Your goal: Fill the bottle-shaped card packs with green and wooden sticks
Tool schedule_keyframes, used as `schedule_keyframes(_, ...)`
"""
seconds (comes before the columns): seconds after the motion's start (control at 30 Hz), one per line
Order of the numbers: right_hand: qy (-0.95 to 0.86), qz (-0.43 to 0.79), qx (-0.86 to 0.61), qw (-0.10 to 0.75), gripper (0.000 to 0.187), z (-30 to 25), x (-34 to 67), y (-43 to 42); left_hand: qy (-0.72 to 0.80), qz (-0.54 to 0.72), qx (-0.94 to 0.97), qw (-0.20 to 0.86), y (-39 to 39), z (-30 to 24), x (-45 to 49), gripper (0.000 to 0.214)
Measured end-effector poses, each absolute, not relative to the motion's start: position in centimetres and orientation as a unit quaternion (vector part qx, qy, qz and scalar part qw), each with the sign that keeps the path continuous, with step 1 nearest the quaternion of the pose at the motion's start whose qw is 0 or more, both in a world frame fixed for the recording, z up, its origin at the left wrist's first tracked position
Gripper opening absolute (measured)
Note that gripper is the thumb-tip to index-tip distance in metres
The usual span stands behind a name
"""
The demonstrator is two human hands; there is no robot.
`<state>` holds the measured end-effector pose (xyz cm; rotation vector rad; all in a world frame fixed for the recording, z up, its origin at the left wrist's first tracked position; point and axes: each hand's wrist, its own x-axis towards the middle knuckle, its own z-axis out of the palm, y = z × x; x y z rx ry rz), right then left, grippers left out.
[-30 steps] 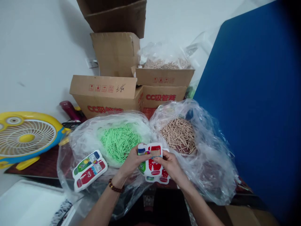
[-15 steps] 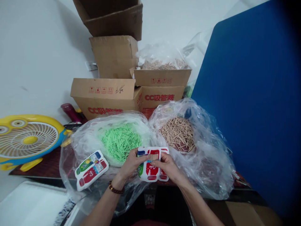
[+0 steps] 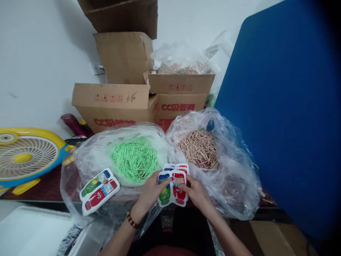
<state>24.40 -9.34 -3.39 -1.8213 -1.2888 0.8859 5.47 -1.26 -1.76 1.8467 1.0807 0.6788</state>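
Observation:
In front of my body I hold several double-bottle-shaped candy packs, green on one half and red "Cola" on the other. The front one overlaps others that stick out above it. My left hand grips the green side, thumb on top. On the red side, my right hand is closed with its thumb near a small window showing tan sticks. A similar stack of packs lies to the left on clear plastic. Beyond my hands are a heap of green candy sticks and a heap of brown candy sticks, each in an opened plastic bag.
Cardboard boxes with red lettering stand behind the bags, one holding another bag of sticks. A yellow and blue fan is on the left, beside a dark red bottle. A large blue panel rises on the right.
The front pack has shifted downward and left over the others, so its green half shows more and the rear packs' tops now show above it. The view has shifted slightly.

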Motion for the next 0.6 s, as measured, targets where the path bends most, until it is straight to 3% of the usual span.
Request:
schedule_keyframes(0.17, -0.524, 0.156, -0.823, 0.156, 0.038, -2.2, 26.3, -8.7, 0.454, 0.225, 0.840, 0.195, -0.8, -2.1, 6.6, 0.061)
schedule_keyframes(0.6, -0.661, 0.085, -0.734, 0.127, 0.056, -5.3, 21.4, -7.8, 0.459, 0.154, 0.859, 0.165, -4.0, -3.6, 4.3, 0.073)
